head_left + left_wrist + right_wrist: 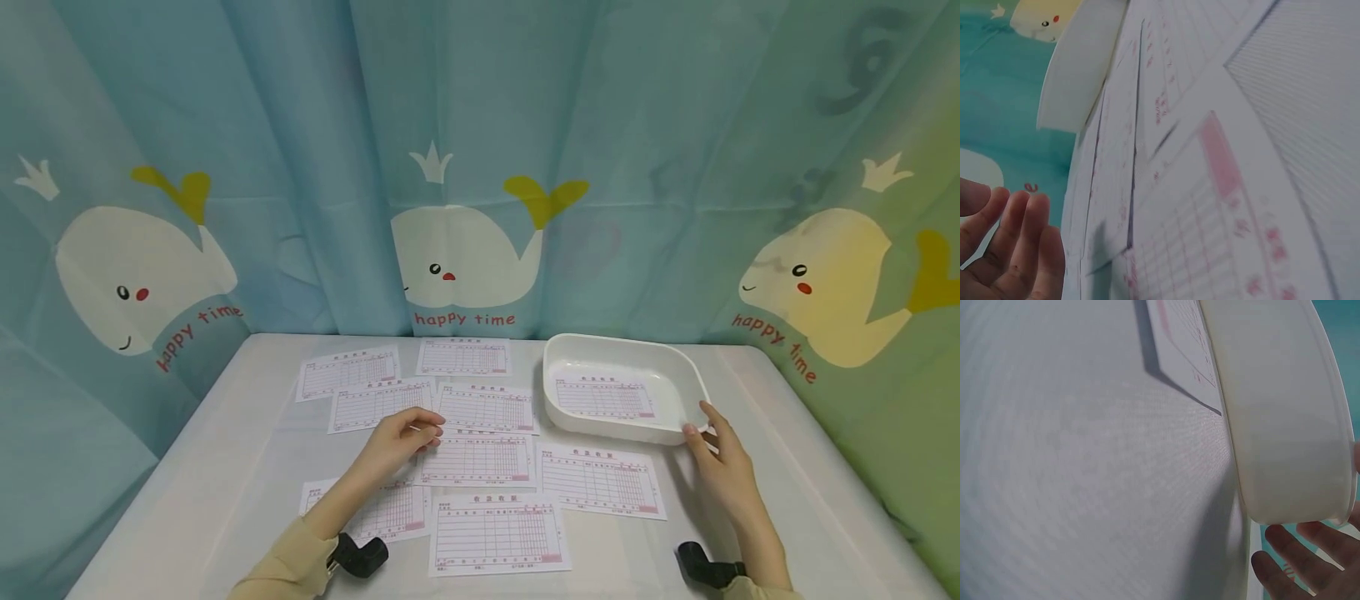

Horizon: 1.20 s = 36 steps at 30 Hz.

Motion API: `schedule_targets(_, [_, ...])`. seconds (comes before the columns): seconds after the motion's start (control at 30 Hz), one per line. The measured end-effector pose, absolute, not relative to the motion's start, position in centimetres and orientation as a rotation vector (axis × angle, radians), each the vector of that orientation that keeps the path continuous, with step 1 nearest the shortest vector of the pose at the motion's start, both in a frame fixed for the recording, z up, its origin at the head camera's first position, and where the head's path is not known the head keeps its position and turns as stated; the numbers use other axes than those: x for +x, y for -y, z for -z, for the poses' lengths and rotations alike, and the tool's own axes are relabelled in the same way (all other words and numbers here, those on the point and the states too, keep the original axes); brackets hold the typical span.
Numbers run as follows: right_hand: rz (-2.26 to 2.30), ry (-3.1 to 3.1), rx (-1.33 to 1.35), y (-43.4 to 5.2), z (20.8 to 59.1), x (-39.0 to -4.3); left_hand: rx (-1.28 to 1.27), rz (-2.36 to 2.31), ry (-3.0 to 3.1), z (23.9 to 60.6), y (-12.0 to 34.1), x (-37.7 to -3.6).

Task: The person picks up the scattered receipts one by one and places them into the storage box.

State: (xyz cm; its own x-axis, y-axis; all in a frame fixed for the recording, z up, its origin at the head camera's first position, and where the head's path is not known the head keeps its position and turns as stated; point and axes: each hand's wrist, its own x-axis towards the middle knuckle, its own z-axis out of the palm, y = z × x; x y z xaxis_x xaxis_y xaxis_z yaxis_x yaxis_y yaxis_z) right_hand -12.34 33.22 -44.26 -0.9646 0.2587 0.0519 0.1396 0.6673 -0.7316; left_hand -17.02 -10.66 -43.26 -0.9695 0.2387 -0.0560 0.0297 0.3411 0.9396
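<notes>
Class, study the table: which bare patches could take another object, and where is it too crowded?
Free: the white tablecloth left of the printed paper slips, and the strip right of the white plastic tray, beyond the right hand. Crowded: the middle, where slips overlap under the left hand, and the tray floor, holding one slip.

By the right hand (723,475) we see a glossy, smooth white plastic tray (678,379); under the left hand (397,442), matt paper forms (480,460) on woven cloth (225,467)
</notes>
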Motion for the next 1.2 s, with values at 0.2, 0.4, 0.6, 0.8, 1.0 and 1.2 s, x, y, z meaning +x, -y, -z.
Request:
schedule_targets(0.2, [-1.182,2.721,-0.332,-33.3,44.4,-12.4,0.214,-1.675,-2.432,43.3,12.2,-15.7])
schedule_targets(0.4, [-1.183,2.721,-0.314,-33.4,44.3,-12.4,0.144,-1.634,-2.495,43.5,13.8,-14.7])
schedule_targets(0.6, [-1.184,2.723,-0.33,-33.4,44.3,-12.4,0.054,-1.593,-2.579,43.3,15.0,-13.4])
schedule_targets(0.8, [-1.191,2.741,-0.344,-33.2,44.1,-12.3,0.037,-1.483,-2.709,43.2,16.2,-12.3])
schedule_targets(1.0, [-1.193,2.747,-0.357,-33.2,44.2,-12.3,-0.016,-1.403,-2.791,42.9,17.4,-11.7])
schedule_targets(1.2, [-1.194,2.736,-0.344,-33.3,44.2,-12.3,0.0,-1.269,-2.945,43.0,18.7,-11.3])
